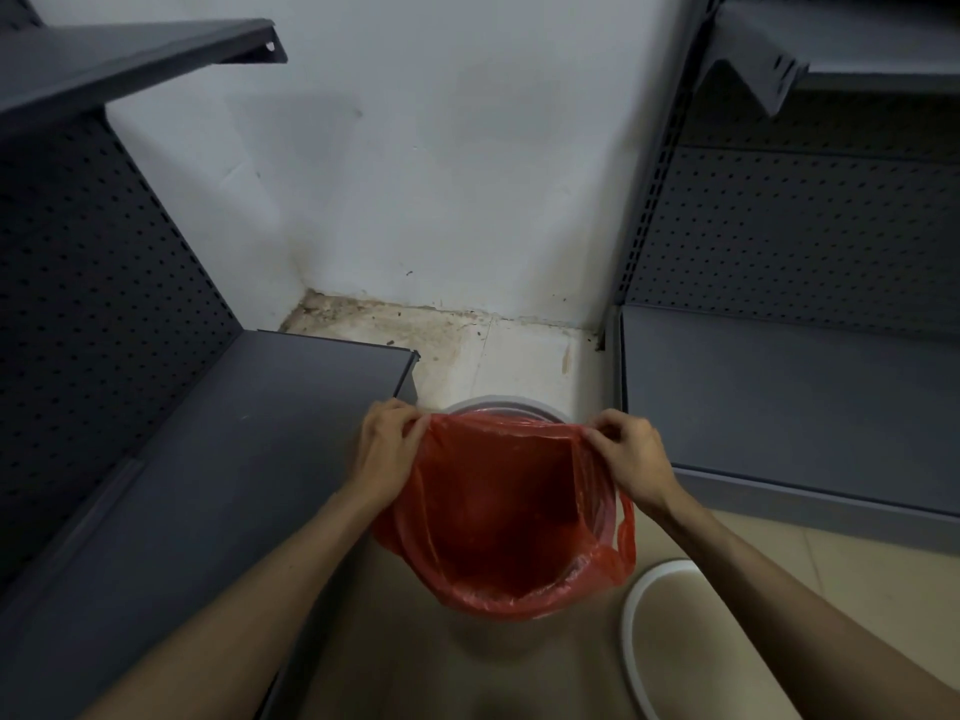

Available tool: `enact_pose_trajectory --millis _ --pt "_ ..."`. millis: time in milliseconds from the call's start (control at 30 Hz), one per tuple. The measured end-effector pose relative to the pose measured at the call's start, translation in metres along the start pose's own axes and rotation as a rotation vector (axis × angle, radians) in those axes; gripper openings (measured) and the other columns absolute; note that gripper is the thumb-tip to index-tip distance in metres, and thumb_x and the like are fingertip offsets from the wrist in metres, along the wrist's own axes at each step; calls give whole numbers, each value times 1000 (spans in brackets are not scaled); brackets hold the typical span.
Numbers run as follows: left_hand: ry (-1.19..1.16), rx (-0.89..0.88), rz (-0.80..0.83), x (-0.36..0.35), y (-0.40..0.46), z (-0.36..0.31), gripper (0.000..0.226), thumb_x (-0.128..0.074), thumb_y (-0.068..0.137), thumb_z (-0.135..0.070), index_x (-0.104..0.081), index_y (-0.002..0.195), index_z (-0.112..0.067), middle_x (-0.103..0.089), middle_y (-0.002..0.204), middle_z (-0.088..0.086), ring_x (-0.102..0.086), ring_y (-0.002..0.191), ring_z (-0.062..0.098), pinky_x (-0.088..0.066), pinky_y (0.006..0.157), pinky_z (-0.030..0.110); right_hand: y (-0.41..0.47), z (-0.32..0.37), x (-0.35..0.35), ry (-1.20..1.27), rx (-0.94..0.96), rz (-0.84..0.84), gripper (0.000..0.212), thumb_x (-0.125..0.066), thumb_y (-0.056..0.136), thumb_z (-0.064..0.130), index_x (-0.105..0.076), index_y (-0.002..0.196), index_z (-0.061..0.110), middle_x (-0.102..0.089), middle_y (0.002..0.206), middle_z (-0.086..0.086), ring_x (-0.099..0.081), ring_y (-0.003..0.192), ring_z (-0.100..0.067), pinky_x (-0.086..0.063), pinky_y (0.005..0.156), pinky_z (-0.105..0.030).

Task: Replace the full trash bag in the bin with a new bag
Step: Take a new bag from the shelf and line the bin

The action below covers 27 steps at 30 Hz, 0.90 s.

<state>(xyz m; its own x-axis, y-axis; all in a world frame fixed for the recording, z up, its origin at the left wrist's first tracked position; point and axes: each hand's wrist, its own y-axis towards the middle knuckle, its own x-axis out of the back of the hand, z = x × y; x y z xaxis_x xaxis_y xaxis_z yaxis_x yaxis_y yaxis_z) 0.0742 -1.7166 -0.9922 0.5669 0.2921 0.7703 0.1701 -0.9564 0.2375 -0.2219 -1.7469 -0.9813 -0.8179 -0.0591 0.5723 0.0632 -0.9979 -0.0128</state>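
Observation:
A red plastic trash bag (498, 511) hangs open inside a round grey bin (501, 403) on the floor between two shelf units. My left hand (387, 444) pinches the bag's far left edge at the bin's rim. My right hand (626, 452) pinches the far right edge. The near part of the bag is folded over the bin's rim, and a loop handle droops at the right side. The bin's far rim shows bare above the bag. Inside, the bag looks dark; I see nothing in it.
Dark grey metal shelves stand on the left (218, 485) and right (779, 407), close to the bin. A white ring-shaped rim piece (636, 626) lies on the tiled floor at the lower right. A white wall with a stained floor corner (395, 324) is behind.

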Motion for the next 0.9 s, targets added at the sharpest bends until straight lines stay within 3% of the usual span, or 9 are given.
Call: enact_pose_trajectory --millis 233,567,767,833,900 --pt "-278 287 1 -10 15 2 11 -67 89 -29 -76 87 -25 -70 79 -14 -65 78 5 -52 73 26 12 -7 -6 225 -110 -53 24 -69 87 18 -67 74 -2 -68 77 -22 -58 69 -19 -53 71 -46" --pt "-298 415 51 -25 39 11 17 -70 88 -30 -78 94 -16 -69 79 -10 -65 81 8 -51 76 27 39 -16 -23 180 -306 -67 29 -63 85 27 -71 72 2 -70 72 -8 -64 71 -19 -57 75 -45" --pt "-403 588 66 -34 43 15 22 -77 83 -25 -76 98 -10 -74 95 3 -67 88 18 -57 86 35 47 -20 -27 129 -340 -28 29 -66 84 31 -71 64 12 -69 65 -2 -67 71 -22 -57 70 -42" --pt "-450 630 70 -36 42 17 22 -80 80 -21 -77 97 -8 -75 93 8 -69 85 19 -59 81 34 45 -23 -27 125 -352 -24 28 -68 85 31 -73 66 10 -70 65 -3 -68 70 -21 -58 68 -40" --pt "-479 647 63 -35 38 15 16 -80 79 -21 -77 92 -11 -75 88 7 -69 74 15 -58 67 25 40 -26 -26 139 -353 -7 28 -69 85 28 -73 67 6 -71 66 -5 -68 70 -22 -59 68 -39"
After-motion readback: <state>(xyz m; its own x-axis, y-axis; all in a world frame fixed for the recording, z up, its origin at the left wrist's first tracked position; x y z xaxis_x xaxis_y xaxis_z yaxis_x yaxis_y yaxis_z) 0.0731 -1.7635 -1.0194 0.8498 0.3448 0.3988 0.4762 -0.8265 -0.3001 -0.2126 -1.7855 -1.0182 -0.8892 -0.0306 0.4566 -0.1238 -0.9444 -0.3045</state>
